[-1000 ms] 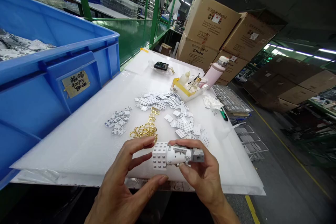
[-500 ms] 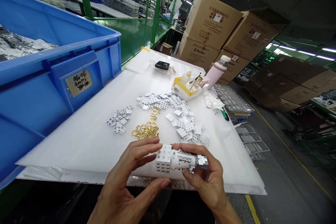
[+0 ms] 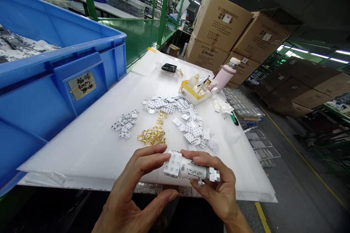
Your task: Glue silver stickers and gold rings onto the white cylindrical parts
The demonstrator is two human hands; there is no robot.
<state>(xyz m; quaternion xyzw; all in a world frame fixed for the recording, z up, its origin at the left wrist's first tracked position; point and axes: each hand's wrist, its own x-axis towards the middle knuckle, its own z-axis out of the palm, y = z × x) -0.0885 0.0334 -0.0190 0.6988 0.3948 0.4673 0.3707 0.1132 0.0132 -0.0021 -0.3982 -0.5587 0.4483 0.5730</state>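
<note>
A white model with a square paneled end and a round body point(image 3: 188, 167) lies level above the front edge of the white foam sheet. My right hand point(image 3: 218, 182) grips its round body between thumb and fingers. My left hand point(image 3: 136, 185) has its thumb and fingers spread apart, with fingertips at the model's square end. Beyond the hands is a pile of gold rings point(image 3: 151, 135). White square plates lie in a small pile point(image 3: 125, 123), a back pile point(image 3: 166, 103) and a right pile point(image 3: 195, 131).
A blue bin point(image 3: 90, 72) stands at the left. Farther back are a yellow-edged tray point(image 3: 195, 93) with a small bottle, a pink flask point(image 3: 225, 75), a wrapped black device point(image 3: 168, 67), crumpled tissue point(image 3: 222, 106) and a green pen point(image 3: 234, 119). Cartons point(image 3: 218, 25) are stacked behind.
The model has turned in my right hand: its square end shows mainly one face now, and its other end has shifted slightly right and down. My left thumb has moved slightly right.
</note>
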